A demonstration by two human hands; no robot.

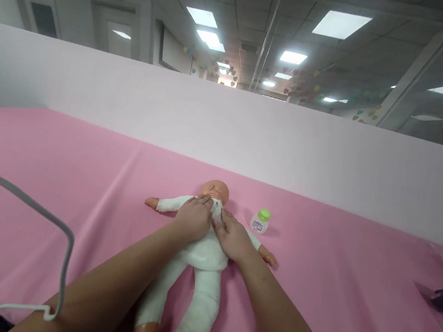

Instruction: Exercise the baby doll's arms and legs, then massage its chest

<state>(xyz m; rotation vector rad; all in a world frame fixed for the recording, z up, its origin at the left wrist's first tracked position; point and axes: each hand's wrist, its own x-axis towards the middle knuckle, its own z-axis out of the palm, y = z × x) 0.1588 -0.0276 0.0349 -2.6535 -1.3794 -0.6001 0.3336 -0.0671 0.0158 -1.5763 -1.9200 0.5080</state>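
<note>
My left hand (194,219) and right hand (232,237) lay flat, fingers loosely together, on the baby doll (204,251) (head beyond my fingertips, legs running back toward me).

Looks like an office turned staged work area. Overhead, a grid ceiling of square tiles (242,5) with flat rectangular light panels (341,24). At the back, pale grey doors with dark glass panes (41,14) in a plain white wall. Further in, strings of small pastel paper hearts (305,87). Up front, a wide table under smooth pink cloth (60,177), backed by a pale pink paper screen (172,105).
</note>
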